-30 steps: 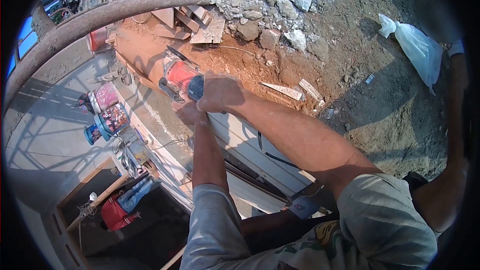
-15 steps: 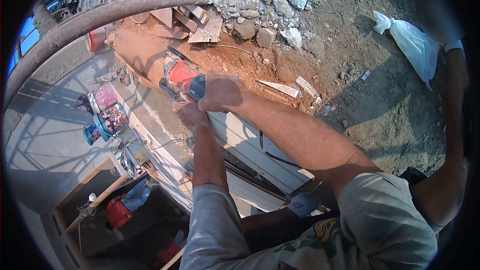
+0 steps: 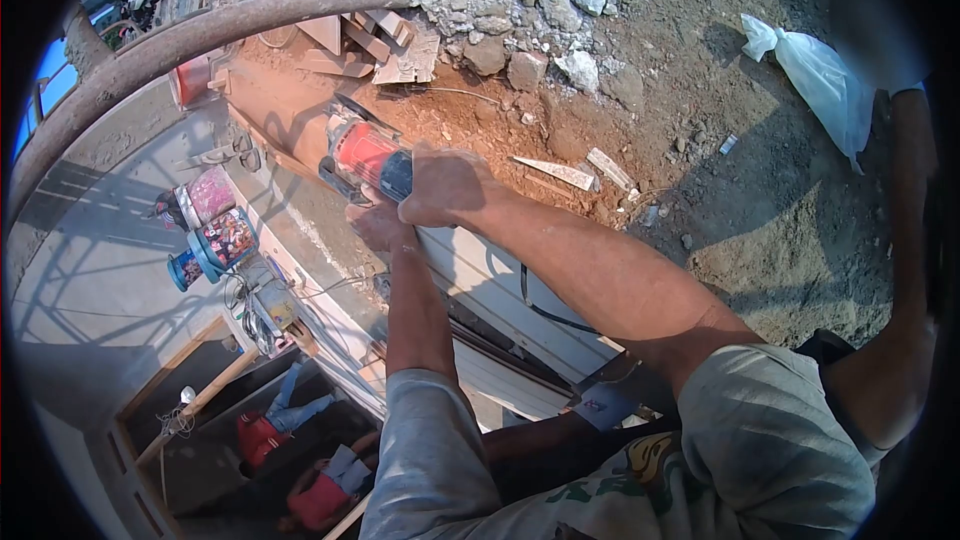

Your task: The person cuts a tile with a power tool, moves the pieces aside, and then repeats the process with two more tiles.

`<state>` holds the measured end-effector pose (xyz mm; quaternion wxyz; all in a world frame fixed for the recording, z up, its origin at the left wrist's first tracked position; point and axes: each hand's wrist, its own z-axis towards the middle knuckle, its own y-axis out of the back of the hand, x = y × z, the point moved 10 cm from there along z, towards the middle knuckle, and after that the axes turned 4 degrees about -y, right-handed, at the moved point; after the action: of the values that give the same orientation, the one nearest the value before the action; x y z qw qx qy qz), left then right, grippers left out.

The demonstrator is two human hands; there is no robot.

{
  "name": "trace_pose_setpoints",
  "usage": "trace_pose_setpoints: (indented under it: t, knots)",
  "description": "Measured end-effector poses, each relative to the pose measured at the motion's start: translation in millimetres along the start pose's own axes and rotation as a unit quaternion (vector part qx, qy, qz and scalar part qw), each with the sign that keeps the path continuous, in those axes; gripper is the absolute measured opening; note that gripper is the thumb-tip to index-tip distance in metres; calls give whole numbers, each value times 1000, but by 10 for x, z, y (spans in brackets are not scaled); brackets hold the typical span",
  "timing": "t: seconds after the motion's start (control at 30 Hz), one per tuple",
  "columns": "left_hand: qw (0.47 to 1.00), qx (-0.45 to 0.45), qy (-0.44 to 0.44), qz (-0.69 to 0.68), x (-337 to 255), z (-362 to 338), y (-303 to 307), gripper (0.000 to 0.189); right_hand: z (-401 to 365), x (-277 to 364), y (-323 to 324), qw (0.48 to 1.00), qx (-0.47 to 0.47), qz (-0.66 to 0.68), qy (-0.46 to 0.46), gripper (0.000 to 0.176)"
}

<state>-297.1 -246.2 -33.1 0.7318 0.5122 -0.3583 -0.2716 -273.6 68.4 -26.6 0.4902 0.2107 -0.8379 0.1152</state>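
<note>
Both my hands are on a red and black power tool (image 3: 365, 151) near the upper middle of the view. My right hand (image 3: 443, 183) wraps round the tool's dark rear body. Below and left of it, my left hand (image 3: 378, 223) is closed on the tool's underside; its fingertips are partly hidden. The tool's front end lies over a reddish, dusty wooden board (image 3: 275, 152). Pale grooved panels (image 3: 500, 285) lie under my forearms, with a black cable (image 3: 545, 312) curving across them.
Stacked wood offcuts (image 3: 345, 15) and rubble (image 3: 560, 15) lie ahead. A curved pipe (image 3: 220, 20) crosses the upper left. Buckets (image 3: 225, 238) stand at left. Two people (image 3: 262, 438) are below at lower left. Another person's arm (image 3: 908, 210) and a white bag (image 3: 825, 85) are at right.
Below at lower left, the person in red has shifted right and a second person shows more fully. My hands keep their hold on the tool.
</note>
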Motion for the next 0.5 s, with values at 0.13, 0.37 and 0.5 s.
trace_pose_setpoints:
  t: [0.13, 0.37, 0.5]
  knots:
    - [1000, -9, 16, 16, -11, -57, 75, 62, -12, -11, 11, 1000, -21, 9, 2, 63]
    - [999, -26, -8, 23, -49, -168, 125, 66, -78, -47, -4, 1000, -1, -2, 2, 66]
    - [999, -32, -25, 22, -117, -261, 259, 67, -101, -73, 1, 1000, -13, -6, -2, 63]
